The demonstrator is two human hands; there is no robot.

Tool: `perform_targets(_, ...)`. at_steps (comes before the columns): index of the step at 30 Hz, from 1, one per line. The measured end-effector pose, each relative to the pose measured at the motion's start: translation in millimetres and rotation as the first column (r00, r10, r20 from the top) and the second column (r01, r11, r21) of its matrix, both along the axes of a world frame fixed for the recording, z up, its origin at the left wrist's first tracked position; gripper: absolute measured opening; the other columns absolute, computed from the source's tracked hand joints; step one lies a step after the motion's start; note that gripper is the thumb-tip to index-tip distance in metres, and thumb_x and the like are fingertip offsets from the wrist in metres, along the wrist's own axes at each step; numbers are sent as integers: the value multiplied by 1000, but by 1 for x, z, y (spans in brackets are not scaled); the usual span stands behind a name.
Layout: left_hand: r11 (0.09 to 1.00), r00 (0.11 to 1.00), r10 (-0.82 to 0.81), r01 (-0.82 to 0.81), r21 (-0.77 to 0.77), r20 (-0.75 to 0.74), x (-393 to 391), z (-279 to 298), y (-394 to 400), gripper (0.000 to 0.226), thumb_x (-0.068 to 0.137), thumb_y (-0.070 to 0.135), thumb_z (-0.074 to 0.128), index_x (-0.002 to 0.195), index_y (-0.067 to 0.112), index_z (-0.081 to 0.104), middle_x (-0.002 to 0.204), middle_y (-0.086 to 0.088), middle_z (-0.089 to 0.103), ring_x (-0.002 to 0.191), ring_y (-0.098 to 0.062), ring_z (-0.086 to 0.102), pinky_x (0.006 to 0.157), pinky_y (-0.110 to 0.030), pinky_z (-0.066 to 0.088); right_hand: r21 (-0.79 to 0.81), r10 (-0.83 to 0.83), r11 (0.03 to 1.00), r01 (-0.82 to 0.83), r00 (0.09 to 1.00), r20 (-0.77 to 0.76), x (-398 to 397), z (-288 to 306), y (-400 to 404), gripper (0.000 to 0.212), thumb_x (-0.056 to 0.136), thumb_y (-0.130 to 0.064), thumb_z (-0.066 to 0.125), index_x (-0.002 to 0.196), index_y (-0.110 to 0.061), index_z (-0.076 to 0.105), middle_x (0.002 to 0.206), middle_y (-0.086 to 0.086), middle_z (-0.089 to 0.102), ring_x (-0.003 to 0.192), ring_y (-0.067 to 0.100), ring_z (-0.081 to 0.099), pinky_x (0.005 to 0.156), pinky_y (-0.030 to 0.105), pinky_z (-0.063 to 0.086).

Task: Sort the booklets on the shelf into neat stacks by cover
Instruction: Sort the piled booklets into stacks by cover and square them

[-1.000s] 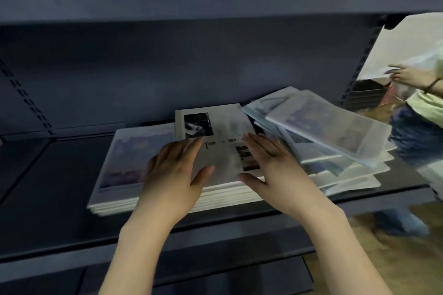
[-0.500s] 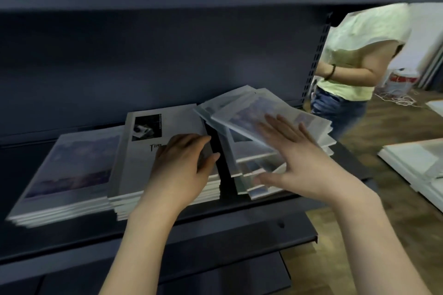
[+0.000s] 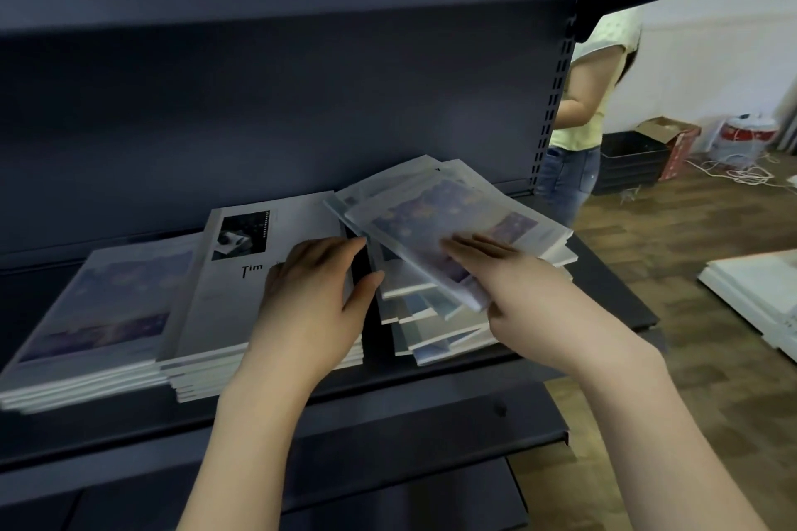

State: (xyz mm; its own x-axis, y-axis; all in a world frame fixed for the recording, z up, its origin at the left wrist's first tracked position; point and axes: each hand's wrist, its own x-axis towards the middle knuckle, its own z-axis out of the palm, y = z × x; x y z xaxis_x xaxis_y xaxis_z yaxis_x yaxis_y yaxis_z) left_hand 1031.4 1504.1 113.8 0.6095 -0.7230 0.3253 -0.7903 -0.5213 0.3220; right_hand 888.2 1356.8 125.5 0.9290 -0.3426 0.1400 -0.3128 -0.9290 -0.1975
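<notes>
Left hand (image 3: 317, 297) flat, fingers relaxed, on middle stack of white photo-cover booklets (image 3: 241, 285) near dark metal shelf (image 3: 431, 384) front edge. Right hand (image 3: 524, 285) pinches top purple-cover booklet (image 3: 457, 224) of untidy right-end pile (image 3: 435, 328). Purple-cover stack (image 3: 99, 315) toward left end.

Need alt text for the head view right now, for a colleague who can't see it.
The right hand grips the top booklet of a messy pile on the dark shelf; the left hand rests on a neat stack, another stack beside it.

Dark metal shelving (image 3: 302, 108), wooden floor (image 3: 673, 237), white wall (image 3: 707, 56)
</notes>
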Motion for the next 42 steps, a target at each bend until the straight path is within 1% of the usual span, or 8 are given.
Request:
perform_targets(4,999,999,-27,28,-38,38,-9,8,-5,55,85,46,34,132,21,49,133,3,52,124,-19,43,99,-40,39,-58,37,998,-32,995,88,-1,-3,9,67,81,-8,50,143,-27,31,139,-3,47,116,23,52,86,35,49)
perform_targets(11,992,996,-36,45,-116,76,-15,17,-15,49,88,31,30,127,14,55,127,-4,57,119,-27,50,95,-45,42,-110,145,986,-123,966,214,13,-11,31,31,82,-39,58,108,-24,61,107,-5,64,97,23,61,67,36,52)
perform_targets(16,997,998,-31,34,-69,53,-19,20,-18,54,85,27,25,129,12,53,131,-6,55,118,-28,50,96,-44,42,112,219,962,-249,948,232,6,-3,20,32,83,-34,59,113,-25,62,112,-6,65,104,16,58,83,35,49)
perform_targets(22,978,966,-169,189,91,-197,-50,17,-28,68,75,41,36,141,25,33,147,2,36,133,-15,32,107,-24,29,145,-41,989,-2,956,292,-20,10,-23,48,87,-13,43,134,-20,48,138,-4,49,126,15,42,100,25,37)
perform_targets(26,954,978,-133,81,288,163,-60,-6,-44,94,73,69,53,147,27,14,154,-1,17,138,-27,22,111,-40,23,178,-102,983,42,934,341,-22,7,-28,48,88,-9,38,135,-17,47,137,-4,48,124,19,42,100,31,37)
perform_targets(30,977,961,-131,84,195,243,-50,-10,-44,72,50,38,87,115,18,64,115,-7,65,96,-33,65,73,-43,53,180,-106,983,43,927,360,-21,2,-28,57,82,-19,28,137,-14,45,142,-2,44,129,15,38,111,27,25)
perform_targets(35,988,968,-156,153,28,196,-33,-3,-18,61,84,10,57,140,27,39,142,4,45,127,-24,45,100,-35,40,220,-110,975,32,928,355,-15,-2,-27,51,93,-29,39,142,-18,38,148,-6,35,136,9,29,110,26,27)
perform_targets(42,972,997,34,-16,-236,72,-10,9,20,45,90,4,49,133,18,49,73,0,52,50,-15,43,49,-27,35,122,23,991,-47,981,192,12,-3,-1,71,89,-55,44,148,-22,22,155,-3,20,142,11,16,112,23,12)
